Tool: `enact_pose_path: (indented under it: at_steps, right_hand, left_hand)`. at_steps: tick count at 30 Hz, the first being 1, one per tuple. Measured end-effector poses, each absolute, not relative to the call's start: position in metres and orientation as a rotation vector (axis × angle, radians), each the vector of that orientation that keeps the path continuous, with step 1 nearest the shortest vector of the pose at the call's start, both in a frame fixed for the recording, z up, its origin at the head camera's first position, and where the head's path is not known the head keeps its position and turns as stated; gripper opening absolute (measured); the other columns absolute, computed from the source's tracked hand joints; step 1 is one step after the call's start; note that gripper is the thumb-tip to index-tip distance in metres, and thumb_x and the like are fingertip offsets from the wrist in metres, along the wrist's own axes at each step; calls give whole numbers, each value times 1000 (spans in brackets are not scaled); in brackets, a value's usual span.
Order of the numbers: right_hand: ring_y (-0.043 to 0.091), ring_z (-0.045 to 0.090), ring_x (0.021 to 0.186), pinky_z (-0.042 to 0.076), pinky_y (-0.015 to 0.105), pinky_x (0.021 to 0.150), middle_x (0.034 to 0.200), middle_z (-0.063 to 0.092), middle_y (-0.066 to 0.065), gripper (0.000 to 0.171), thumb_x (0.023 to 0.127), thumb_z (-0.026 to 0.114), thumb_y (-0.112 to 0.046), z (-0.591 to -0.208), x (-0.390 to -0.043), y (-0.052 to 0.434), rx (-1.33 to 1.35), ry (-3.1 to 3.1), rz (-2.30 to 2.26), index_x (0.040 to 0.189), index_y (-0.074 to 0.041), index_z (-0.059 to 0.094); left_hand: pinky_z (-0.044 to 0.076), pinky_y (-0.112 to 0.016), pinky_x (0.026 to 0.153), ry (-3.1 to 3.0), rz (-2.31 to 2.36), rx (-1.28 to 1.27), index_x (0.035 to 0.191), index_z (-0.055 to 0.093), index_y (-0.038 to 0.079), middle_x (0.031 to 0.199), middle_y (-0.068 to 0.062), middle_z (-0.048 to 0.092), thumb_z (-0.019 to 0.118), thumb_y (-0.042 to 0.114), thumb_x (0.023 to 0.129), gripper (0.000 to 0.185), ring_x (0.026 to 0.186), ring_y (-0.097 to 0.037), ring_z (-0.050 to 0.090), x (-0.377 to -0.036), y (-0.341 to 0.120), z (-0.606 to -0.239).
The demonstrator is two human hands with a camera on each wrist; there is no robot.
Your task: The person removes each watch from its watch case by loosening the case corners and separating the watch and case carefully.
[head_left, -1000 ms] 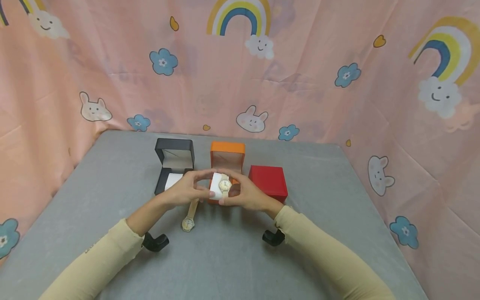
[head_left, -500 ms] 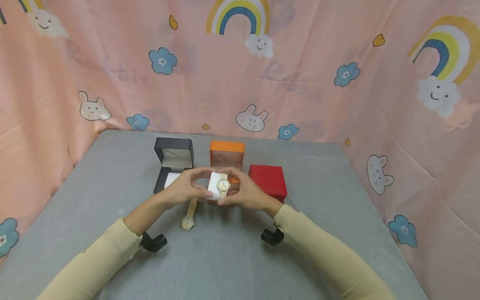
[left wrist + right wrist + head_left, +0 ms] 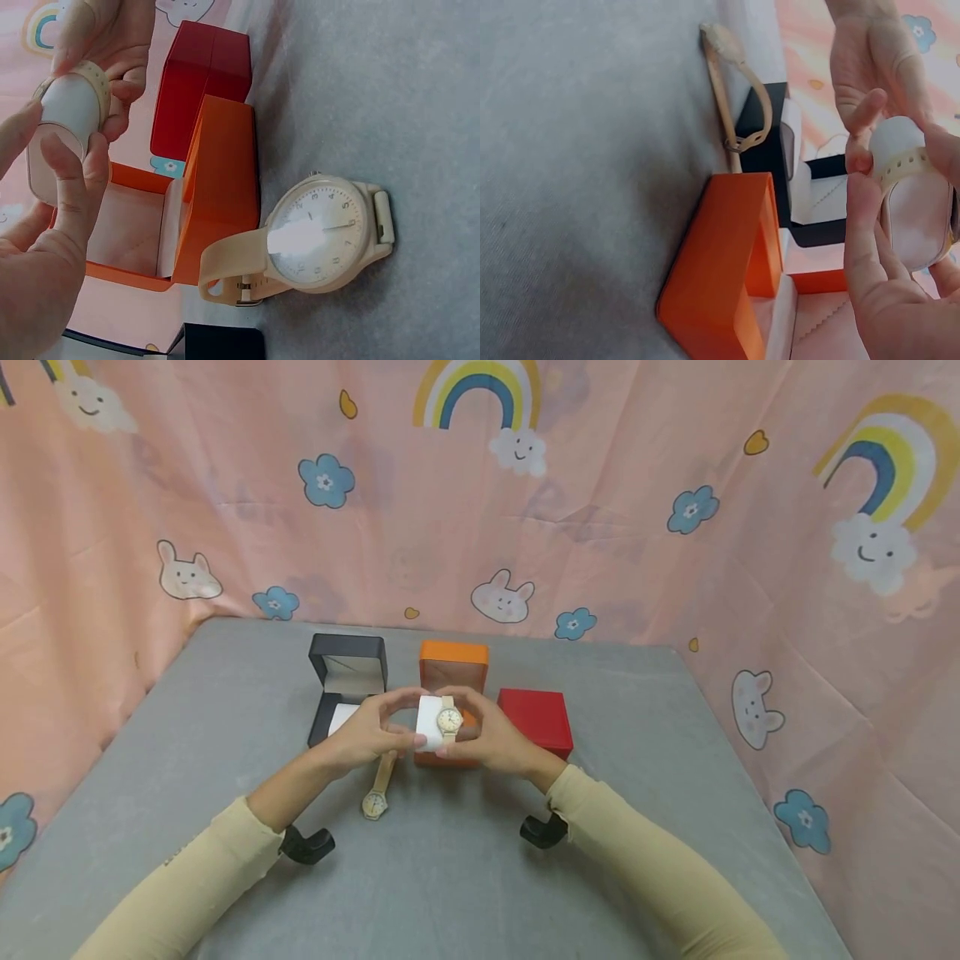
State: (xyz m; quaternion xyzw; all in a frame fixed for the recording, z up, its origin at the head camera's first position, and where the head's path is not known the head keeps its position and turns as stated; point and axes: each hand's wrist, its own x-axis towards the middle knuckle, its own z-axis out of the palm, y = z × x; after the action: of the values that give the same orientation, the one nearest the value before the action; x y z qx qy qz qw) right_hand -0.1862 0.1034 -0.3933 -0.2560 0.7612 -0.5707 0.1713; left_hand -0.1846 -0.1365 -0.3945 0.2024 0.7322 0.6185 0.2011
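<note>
Both hands hold a white watch cushion (image 3: pixel 428 724) above the front of the open orange box (image 3: pixel 453 653). A cream wristwatch (image 3: pixel 450 721) is strapped round the cushion, its dial turned toward the head camera. My left hand (image 3: pixel 372 732) pinches the cushion's left end between thumb and fingers. On the other side, my right hand (image 3: pixel 497 737) grips the watch end, thumb below and fingers on top. The left wrist view shows the band (image 3: pixel 93 84) wrapped round the cushion. Below the left hand, a second beige watch (image 3: pixel 322 234) lies on the table with its strap buckled.
Left of the orange box stands an open black box (image 3: pixel 347 662) with a white cushion (image 3: pixel 342 717) in it. A closed red box (image 3: pixel 535 722) stands to the right. Grey cloth (image 3: pixel 450 877) covers the table, and a pink patterned curtain (image 3: pixel 615 535) hangs behind and beside it.
Both hands have lifted slightly with the cushion and its watch, and the cushion now sits more upright in the head view. The boxes and the watch on the table stay put.
</note>
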Motion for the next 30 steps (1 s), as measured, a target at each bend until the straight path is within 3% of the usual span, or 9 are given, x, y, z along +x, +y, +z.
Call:
enact_pose_path:
  at_steps: [3, 9, 18, 23, 27, 30]
  right_hand:
    - [28, 44, 136, 59, 36, 94, 153, 42, 4, 70, 88, 75, -4, -392, -187, 104, -720, 2127, -1633, 148, -20, 43]
    - [27, 34, 144, 57, 37, 97, 156, 40, 2, 70, 89, 74, -5, -391, -188, 106, -700, 2098, -1626, 149, -22, 43]
    - [30, 38, 142, 57, 38, 97, 159, 36, 3, 73, 90, 72, -5, -389, -187, 110, -698, 2075, -1605, 153, -22, 38]
    - [28, 34, 144, 52, 46, 105, 159, 35, 3, 65, 99, 63, -18, -388, -186, 110, -597, 2096, -1584, 156, -27, 34]
    - [29, 42, 141, 50, 47, 108, 160, 34, 2, 59, 105, 53, -28, -384, -185, 109, -486, 2022, -1584, 159, -34, 28]
    - [28, 52, 131, 54, 41, 102, 154, 40, 5, 58, 106, 51, -31, -380, -185, 109, -427, 1994, -1553, 158, -38, 28]
  left_hand:
    - [53, -27, 67, 2038, 1743, 564, 153, 37, 5, 160, -19, 38, 73, 7, 91, 72, 86, -12, 72, -184, -136, -394]
    - [53, -29, 66, 2027, 1744, 573, 154, 37, 4, 161, -18, 37, 72, 6, 91, 72, 83, -14, 70, -183, -136, -392]
    - [53, -28, 69, 2028, 1723, 588, 155, 35, 5, 158, -20, 39, 72, 7, 92, 73, 89, -16, 72, -184, -138, -393]
    - [56, -28, 71, 2060, 1713, 600, 156, 34, 5, 157, -22, 40, 73, 7, 91, 76, 98, -20, 74, -184, -138, -392]
    - [58, -34, 71, 2099, 1691, 624, 156, 33, 6, 157, -21, 40, 74, 7, 91, 77, 100, -24, 74, -184, -139, -390]
    - [59, -38, 73, 2123, 1668, 636, 156, 34, 6, 157, -21, 41, 74, 6, 91, 77, 101, -25, 74, -184, -140, -389]
